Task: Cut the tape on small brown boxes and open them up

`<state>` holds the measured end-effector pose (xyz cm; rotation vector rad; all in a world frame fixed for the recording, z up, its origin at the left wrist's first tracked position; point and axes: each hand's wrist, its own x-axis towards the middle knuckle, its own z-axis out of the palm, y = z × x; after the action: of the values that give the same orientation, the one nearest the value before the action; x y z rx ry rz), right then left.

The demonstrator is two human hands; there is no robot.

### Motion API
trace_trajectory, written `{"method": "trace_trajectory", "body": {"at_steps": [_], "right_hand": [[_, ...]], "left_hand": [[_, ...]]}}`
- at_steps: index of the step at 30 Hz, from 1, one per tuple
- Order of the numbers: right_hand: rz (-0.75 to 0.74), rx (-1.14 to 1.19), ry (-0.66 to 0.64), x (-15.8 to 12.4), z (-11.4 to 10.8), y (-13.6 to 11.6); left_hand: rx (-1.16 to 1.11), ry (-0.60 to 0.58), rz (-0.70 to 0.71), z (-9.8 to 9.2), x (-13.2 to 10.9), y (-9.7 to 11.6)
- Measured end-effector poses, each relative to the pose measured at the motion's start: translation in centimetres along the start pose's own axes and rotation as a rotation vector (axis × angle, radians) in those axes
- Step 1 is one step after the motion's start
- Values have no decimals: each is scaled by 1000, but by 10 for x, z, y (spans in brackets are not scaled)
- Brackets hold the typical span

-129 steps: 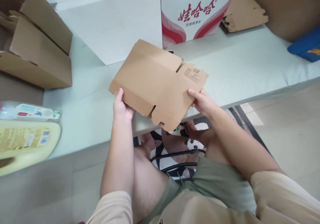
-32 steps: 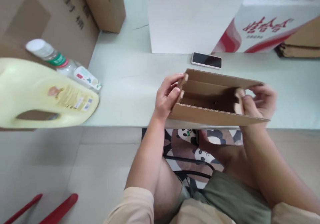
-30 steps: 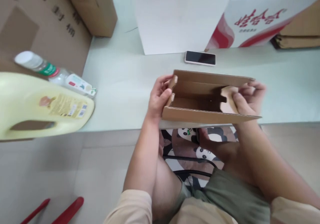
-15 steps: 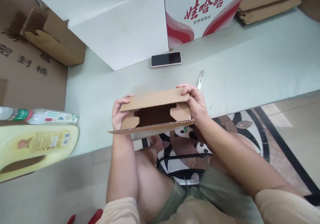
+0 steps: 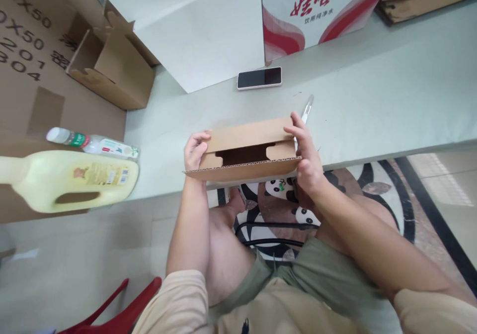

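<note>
A small brown cardboard box (image 5: 246,171) is in front of me at the table's near edge. Its opening faces me, with the top flap (image 5: 249,132) and bottom flap sticking out and a small side flap at each end. At the left end, my left hand (image 5: 196,150) grips the box with bent fingers. My right hand (image 5: 308,152) is against the right end, its fingers spread and a fingertip at the top flap's corner. Just beyond that hand lies a slim knife (image 5: 307,108), its near end partly hidden by the fingers.
A phone (image 5: 260,78) lies before a large white box (image 5: 208,41) and a red-and-white carton (image 5: 316,21). To the left are an open cardboard box (image 5: 115,68), a plastic bottle (image 5: 100,144) and a yellow jug (image 5: 74,180). A red stool (image 5: 122,306) stands on the floor lower left.
My right hand has loosened from the box's right end and its fingers have spread. My left hand still grips the left end. The view has shifted, showing more on the left.
</note>
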<state>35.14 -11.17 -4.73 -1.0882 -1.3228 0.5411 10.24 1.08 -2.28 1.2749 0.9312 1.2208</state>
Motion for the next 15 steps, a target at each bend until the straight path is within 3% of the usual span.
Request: {"method": "trace_trajectory", "body": {"at_steps": [6, 11, 15], "right_hand": [[150, 9, 85, 5, -4, -10], [146, 29, 141, 7, -1, -5], [116, 6, 157, 8, 0, -2]], "left_hand": [[-27, 48, -49, 27, -9, 0], [4, 12, -88, 24, -10, 4], [340, -63, 208, 14, -14, 25]]}}
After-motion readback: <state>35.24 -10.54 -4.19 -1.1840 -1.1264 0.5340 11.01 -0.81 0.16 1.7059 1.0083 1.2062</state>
